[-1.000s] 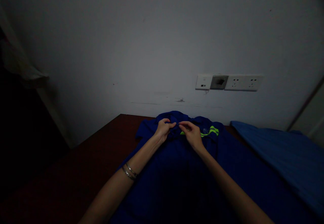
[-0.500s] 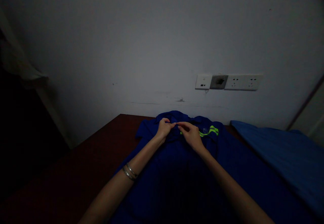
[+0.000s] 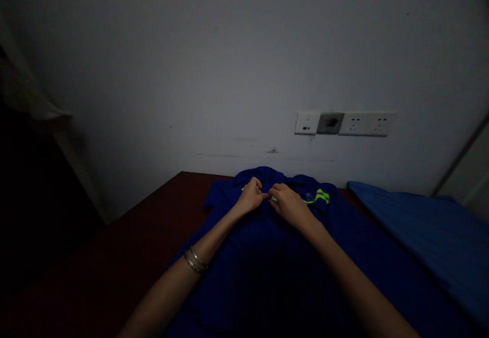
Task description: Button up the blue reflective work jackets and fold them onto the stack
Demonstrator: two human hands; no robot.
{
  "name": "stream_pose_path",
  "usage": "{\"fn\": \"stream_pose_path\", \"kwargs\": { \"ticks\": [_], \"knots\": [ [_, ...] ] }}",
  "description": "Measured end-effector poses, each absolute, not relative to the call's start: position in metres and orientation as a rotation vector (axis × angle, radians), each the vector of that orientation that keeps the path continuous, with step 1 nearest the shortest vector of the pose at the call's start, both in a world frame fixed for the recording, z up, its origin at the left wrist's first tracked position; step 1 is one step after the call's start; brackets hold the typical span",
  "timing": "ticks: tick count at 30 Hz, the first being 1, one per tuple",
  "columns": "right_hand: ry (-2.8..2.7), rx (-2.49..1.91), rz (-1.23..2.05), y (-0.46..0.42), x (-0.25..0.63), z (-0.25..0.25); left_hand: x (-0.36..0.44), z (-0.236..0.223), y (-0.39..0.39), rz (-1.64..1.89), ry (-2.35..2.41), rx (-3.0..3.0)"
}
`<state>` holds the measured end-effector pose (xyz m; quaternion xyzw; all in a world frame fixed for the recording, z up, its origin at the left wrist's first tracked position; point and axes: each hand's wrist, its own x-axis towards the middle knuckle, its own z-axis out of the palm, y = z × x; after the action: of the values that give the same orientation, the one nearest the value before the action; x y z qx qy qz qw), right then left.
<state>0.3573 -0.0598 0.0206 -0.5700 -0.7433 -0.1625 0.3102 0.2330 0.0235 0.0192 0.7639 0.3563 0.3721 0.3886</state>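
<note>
A dark blue garment [image 3: 244, 246], with a collar at its far end and a bright yellow-green stripe [image 3: 322, 196] across the chest, lies spread before me. Over its upper front, my left hand [image 3: 251, 195] is closed with thumb and fingers pinched at the cloth. Close beside it, my right hand [image 3: 288, 203] is also closed, its fingertips on the garment near the yellow-green stripe. The fingertips of both hands almost meet at the middle of the chest. Whatever small part they grip there is too dark and small to make out.
The dark red table [image 3: 160, 210] ends at a pale wall [image 3: 191, 73]. Wall sockets and a switch plate [image 3: 364, 124] sit above the table at the right. A lighter blue cloth [image 3: 416, 226] lies on the right side. The far left is in deep shadow.
Both hands have come slightly lower on the garment's front, and their fingertips have shifted. More of the yellow-green stripe shows beside my left hand.
</note>
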Motion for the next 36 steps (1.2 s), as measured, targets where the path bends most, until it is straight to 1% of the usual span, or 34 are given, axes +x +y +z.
{"fn": "stream_pose_path", "kwargs": {
  "ticks": [3, 8, 11, 14, 17, 20, 26, 36],
  "knots": [
    [-1.939, -1.545, -0.35, -0.058, 0.361, 0.021, 0.232, 0.022, 0.019, 0.908, 0.844, 2.071],
    [-1.768, -1.521, 0.034, -0.052, 0.375, 0.022, 0.229, 0.031, 0.021, 0.8, 0.755, 2.1],
    [-1.625, -1.529, 0.247, -0.049, 0.379, 0.021, 0.226, 0.037, 0.022, 0.908, 0.713, 2.2],
    [-1.452, -1.517, 0.443, -0.045, 0.381, 0.019, 0.221, 0.045, 0.017, 1.075, 0.562, 2.467],
    [-1.273, -1.471, 0.586, -0.043, 0.382, 0.017, 0.218, 0.047, 0.01, 0.978, 0.374, 2.747],
    [-1.117, -1.434, 0.684, -0.041, 0.381, 0.015, 0.219, 0.041, 0.008, 0.907, 0.36, 2.908],
    [-0.994, -1.378, 0.8, -0.041, 0.374, 0.012, 0.223, 0.028, 0.016, 0.99, 0.451, 2.951],
    [-0.879, -1.4, 0.947, -0.04, 0.376, 0.007, 0.222, 0.029, 0.02, 0.823, 0.442, 3.074]
  ]
}}
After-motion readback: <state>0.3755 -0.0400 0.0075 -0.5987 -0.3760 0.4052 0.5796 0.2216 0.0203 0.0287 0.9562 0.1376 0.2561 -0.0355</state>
